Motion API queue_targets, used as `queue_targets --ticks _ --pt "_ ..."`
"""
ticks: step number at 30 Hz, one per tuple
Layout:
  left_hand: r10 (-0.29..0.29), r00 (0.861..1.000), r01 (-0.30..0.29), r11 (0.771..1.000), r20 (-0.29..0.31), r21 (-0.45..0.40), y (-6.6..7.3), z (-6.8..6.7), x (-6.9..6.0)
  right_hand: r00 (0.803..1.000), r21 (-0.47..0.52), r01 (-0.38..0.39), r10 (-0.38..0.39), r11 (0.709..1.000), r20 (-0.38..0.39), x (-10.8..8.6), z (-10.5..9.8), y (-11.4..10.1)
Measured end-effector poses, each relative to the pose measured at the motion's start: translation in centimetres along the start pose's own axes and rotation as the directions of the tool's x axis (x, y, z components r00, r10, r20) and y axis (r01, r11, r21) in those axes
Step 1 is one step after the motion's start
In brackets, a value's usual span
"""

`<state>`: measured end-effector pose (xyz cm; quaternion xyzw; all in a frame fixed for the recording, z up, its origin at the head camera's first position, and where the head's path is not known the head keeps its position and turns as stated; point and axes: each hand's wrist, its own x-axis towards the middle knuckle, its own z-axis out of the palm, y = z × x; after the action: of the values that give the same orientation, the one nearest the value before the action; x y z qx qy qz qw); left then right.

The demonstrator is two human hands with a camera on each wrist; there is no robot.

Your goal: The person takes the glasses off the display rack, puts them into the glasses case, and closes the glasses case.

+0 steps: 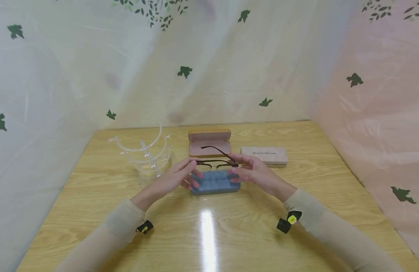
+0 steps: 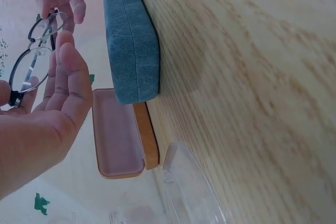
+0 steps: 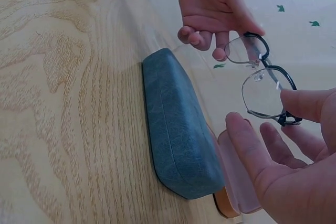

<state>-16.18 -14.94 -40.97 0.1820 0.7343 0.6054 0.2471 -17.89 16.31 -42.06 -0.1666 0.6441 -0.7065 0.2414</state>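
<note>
A pair of glasses with a dark upper rim and thin metal lower rims is held up between both hands. My left hand pinches one end of the frame with thumb and fingers. At the opposite hinge, my right hand grips the frame; its thumb shows in the right wrist view. One dark temple slants out past the right hand. Below the glasses a closed blue glasses case lies on the table, apart from them.
Behind the blue case stands an open orange glasses case with pink lining. A closed pale case with lettering lies to the right. On the left is a clear plastic display stand. Patterned cloth hangs around the wooden table.
</note>
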Motion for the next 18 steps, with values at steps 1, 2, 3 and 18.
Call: queue_targets --ticks 1,2,3,18 --pt "-0.005 1.0 0.005 1.0 -0.002 -0.002 -0.03 0.02 0.0 1.0 -0.003 -0.001 0.001 1.0 0.001 -0.02 -0.03 0.03" --pt "-0.006 1.0 0.006 1.0 -0.002 -0.004 -0.05 0.03 -0.03 1.0 -0.008 -0.003 0.003 1.0 -0.001 -0.03 -0.06 0.07" --pt "-0.013 1.0 0.013 1.0 -0.003 -0.003 -0.09 0.05 -0.02 1.0 -0.014 -0.005 0.005 1.0 -0.004 -0.04 -0.09 0.1" --pt "-0.002 1.0 0.002 1.0 -0.002 -0.007 -0.14 -0.03 -0.13 1.0 -0.04 -0.027 0.027 0.999 0.002 -0.09 0.03 -0.14"
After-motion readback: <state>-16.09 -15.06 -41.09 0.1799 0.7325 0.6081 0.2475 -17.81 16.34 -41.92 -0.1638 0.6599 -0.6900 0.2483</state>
